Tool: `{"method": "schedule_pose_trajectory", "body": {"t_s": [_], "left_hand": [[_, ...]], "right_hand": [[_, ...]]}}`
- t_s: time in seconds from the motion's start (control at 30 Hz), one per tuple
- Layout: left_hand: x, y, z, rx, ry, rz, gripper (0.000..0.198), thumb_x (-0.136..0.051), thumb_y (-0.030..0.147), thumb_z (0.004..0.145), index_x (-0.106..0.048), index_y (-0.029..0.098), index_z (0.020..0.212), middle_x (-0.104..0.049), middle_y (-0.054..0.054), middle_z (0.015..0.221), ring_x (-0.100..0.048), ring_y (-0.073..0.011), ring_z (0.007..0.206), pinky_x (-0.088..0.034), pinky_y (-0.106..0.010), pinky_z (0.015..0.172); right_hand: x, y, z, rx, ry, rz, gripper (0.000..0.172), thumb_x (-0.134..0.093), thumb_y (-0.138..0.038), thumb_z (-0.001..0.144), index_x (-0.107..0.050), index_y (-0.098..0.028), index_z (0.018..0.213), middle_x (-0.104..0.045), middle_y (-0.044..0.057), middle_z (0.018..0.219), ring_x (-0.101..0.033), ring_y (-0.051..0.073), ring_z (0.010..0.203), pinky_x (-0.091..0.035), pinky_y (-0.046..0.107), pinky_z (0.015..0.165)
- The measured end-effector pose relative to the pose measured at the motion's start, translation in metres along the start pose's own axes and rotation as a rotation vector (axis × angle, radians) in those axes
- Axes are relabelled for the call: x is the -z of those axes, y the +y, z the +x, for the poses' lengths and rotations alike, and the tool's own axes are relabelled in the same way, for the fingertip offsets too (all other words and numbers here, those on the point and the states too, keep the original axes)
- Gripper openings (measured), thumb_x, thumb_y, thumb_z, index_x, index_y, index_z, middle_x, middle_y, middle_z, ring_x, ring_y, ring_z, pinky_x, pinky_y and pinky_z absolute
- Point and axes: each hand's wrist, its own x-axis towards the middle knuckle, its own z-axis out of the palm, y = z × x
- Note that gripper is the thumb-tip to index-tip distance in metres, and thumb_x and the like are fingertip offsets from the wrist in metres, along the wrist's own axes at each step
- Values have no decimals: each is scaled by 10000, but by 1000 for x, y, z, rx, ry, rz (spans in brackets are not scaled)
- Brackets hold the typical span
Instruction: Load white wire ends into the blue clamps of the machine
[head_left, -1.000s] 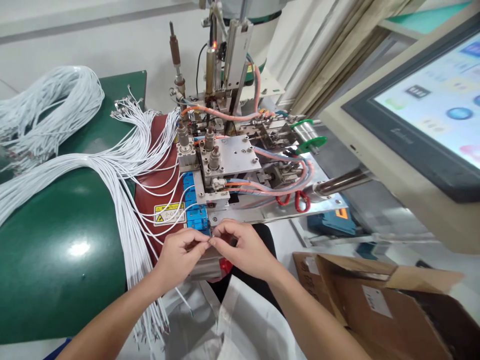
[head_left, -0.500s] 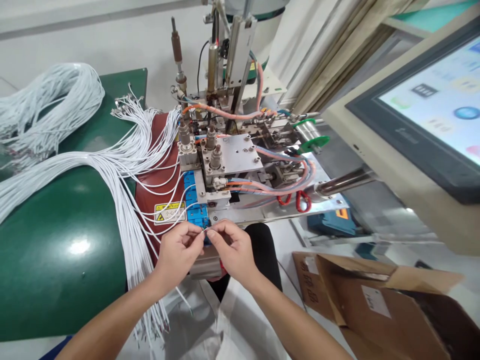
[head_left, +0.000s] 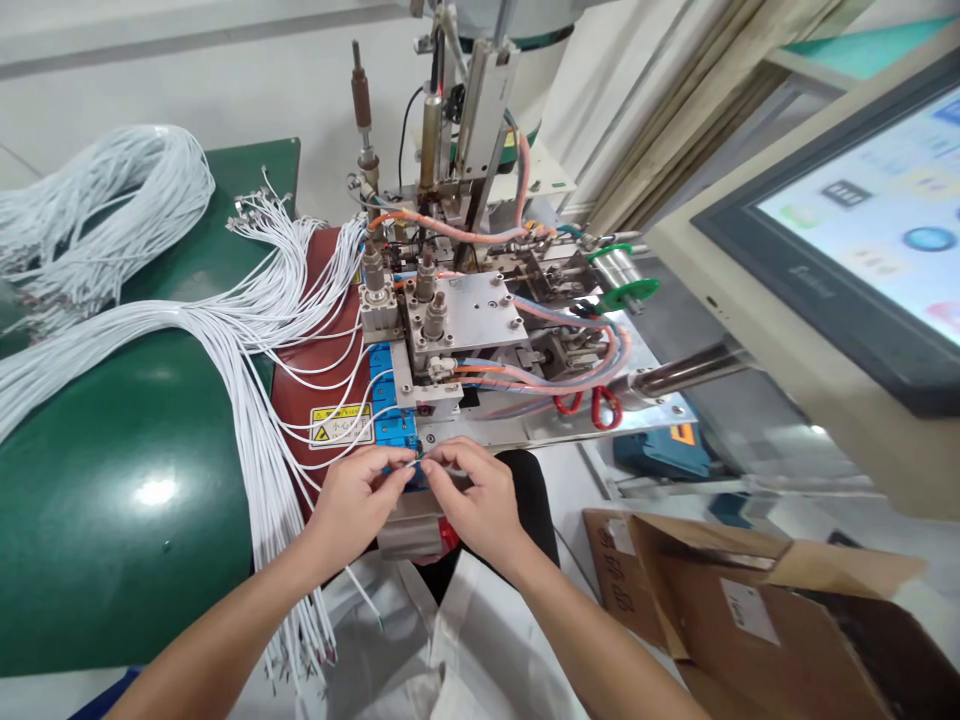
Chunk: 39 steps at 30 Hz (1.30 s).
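My left hand [head_left: 356, 505] pinches a white cable close to its tip, just in front of the lowest blue block. Opposite it, my right hand [head_left: 476, 500] is closed at the fingertips on the fine wire end of the same cable. The short stretch between the two pinches is thin, and its details are too small to tell. Blue cable holders [head_left: 394, 430] run along the machine's left edge, with several white cables laid into them. A thick bundle of white cables [head_left: 225, 360] spreads from these holders over the table and hangs down at the front.
The machine [head_left: 472, 320] carries cylinders, hoses and a green spool of solder wire [head_left: 622, 278]. A coil of white cables [head_left: 112, 200] lies on the green table [head_left: 127, 520]. A touch screen [head_left: 885, 220] juts in at right, above an open cardboard box [head_left: 750, 610].
Both hands have shifted very slightly to the right, still pinching the cable end. The view has moved a little; the cables and machine look the same.
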Motion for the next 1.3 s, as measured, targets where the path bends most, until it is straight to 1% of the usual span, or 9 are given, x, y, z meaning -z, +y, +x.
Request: {"method": "schedule_pose_trajectory", "body": {"t_s": [0.13, 0.27, 0.5, 0.6, 0.73, 0.87, 1.03, 1.2, 1.3], "left_hand": [[12, 0, 5, -172, -14, 339, 225, -461, 188, 821, -614, 223, 984, -597, -48, 956, -564, -183, 910, -440, -323, 826], [15, -3, 8, -178, -31, 467, 206, -399, 152, 843, -585, 189, 923, -562, -53, 932, -549, -178, 869, -433, -316, 789], [13, -6, 14, -153, -12, 542, 134, -424, 141, 829, -553, 178, 827, -577, -34, 812, -553, -183, 781, -433, -320, 714], [13, -5, 14, -153, -19, 570, 141, -425, 122, 822, -555, 175, 804, -581, -34, 795, -558, -185, 777, -430, -322, 714], [13, -6, 14, -173, -22, 571, 156, -425, 108, 819, -564, 174, 800, -589, -30, 783, -563, -178, 771, -434, -316, 720], [12, -5, 14, -193, -12, 600, 168, -420, 92, 819, -571, 167, 809, -590, -38, 782, -566, -174, 762, -442, -307, 719], [10, -3, 11, -179, -1, 691, 174, -424, 113, 831, -592, 157, 830, -605, -52, 789, -579, -179, 758, -451, -303, 709], [11, -5, 9, -283, 65, 834, 181, -449, 151, 838, -628, 170, 830, -645, -51, 777, -583, -207, 764, -454, -351, 723], [13, -11, 8, -357, 66, 809, 182, -459, 141, 836, -639, 170, 827, -655, -46, 788, -587, -198, 773, -461, -347, 750]], "right_hand": [[-4, 12, 2, -190, -6, 46, 130, -522, -226, 759, -568, -174, 649, -546, -8, 606, -484, 119, 560, -397, 237, 549], [-9, 19, 4, -312, -54, 125, 159, -503, -276, 759, -547, -169, 650, -496, -30, 549, -431, 106, 502, -366, 226, 503], [-9, 27, 12, -400, -147, 54, 169, -505, -301, 737, -523, -186, 614, -483, -45, 476, -424, 110, 449, -338, 222, 465], [-5, 29, 17, -374, -208, 24, 169, -487, -283, 748, -498, -198, 603, -458, -52, 450, -422, 114, 443, -323, 220, 457], [-2, 30, 21, -214, -261, -41, 229, -409, -313, 818, -469, -202, 627, -486, -35, 542, -463, 123, 530, -345, 224, 522], [-11, 31, 21, -112, -191, -204, 338, -354, -375, 856, -385, -206, 565, -420, -38, 522, -415, 119, 515, -304, 222, 507], [-26, 35, 15, -134, -43, -157, 346, -325, -346, 859, -271, -217, 543, -322, -57, 488, -344, 107, 466, -266, 221, 473], [-27, 38, 14, -167, -55, -100, 351, -344, -358, 851, -282, -214, 538, -306, -63, 482, -334, 103, 464, -264, 222, 475], [-23, 39, 15, -203, -59, -92, 366, -381, -395, 844, -328, -204, 536, -330, -61, 487, -352, 103, 483, -276, 222, 488]]}}
